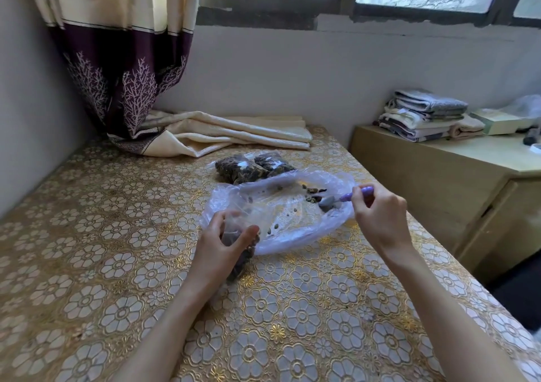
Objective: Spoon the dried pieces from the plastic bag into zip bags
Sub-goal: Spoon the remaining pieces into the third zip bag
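Head camera looks down on a floral-patterned table (87, 264) where the left hand (222, 250) curls thumb and fingers around a zip bag (241, 260) partly filled with dark dried pieces, holding its mouth open toward 12 o'clock. At 2 o'clock from that bag, the right hand (380, 214) pinches the purple handle of a spoon (341, 200), its bowl lying inside the nearly spent plastic bag (278, 206) beside the last scattered dried pieces (313, 194). Two filled zip bags (251, 168) lie just beyond, at 12 o'clock.
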{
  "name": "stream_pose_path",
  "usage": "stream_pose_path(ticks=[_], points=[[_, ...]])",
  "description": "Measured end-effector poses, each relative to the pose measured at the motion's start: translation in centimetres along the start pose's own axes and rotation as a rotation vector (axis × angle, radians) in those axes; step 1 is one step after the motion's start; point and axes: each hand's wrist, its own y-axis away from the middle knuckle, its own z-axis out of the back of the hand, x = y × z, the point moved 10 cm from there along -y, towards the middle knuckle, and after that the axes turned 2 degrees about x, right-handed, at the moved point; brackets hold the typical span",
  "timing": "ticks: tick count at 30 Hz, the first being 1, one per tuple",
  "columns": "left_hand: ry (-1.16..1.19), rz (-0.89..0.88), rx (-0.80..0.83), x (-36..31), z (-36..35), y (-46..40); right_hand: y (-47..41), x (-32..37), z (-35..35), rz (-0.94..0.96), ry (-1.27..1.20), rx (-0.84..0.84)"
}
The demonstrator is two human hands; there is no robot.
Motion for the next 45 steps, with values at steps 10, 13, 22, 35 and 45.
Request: stream_pose_path(ticks=[10,13,22,35,45], points=[[0.003,0.013,0.005,0.1,0.0,0.0,-0.7,-0.8,-0.8,-0.168,-0.193,0.056],[-0.001,0.011,0.005,0.1,-0.1,0.0,-0.6,-1.4,-1.1,-0.208,-0.224,0.054],[-0.013,0.015,0.008,0.3,-0.1,-0.1,0.1,-4.8,-3.8,-0.467,-0.54,0.032],[0.0,0.039,0.024,0.8,-0.3,-0.1,1.0,-7.3,-3.9,-0.582,-0.655,-0.121],[-0.022,0.035,0.013,0.7,-0.2,-0.1,0.9,-5.3,-2.1,-0.421,-0.466,-0.23]])
